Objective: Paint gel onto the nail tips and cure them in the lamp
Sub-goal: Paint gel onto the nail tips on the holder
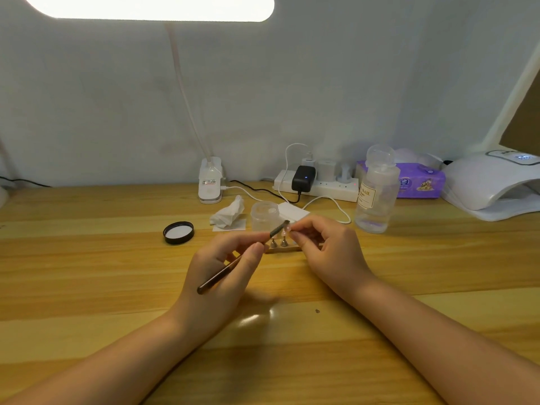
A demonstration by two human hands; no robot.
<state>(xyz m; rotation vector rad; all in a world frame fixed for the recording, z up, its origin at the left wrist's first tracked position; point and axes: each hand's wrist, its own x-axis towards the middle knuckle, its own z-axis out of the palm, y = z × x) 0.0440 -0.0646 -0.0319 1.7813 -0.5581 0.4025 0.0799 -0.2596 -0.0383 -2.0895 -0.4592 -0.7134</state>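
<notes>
Head view: painting step. Left hand [225, 267] grips gel brush [233, 263], bristles at nail tip [287, 228], probably pinched by right hand [324, 247]. Next: steady strokes, then cure lamp [491, 182], far right of brush.

The right hand [324, 247] hides most of the wooden stand [282, 249]; the curing lamp [493, 185] runs off the right edge.

Bright overexposed desk lamp [149, 7] glared overhead, soft hand shadows and sheen lay on wooden table [87, 258], wide-angle edges curved, far objects looked slightly soft.
</notes>
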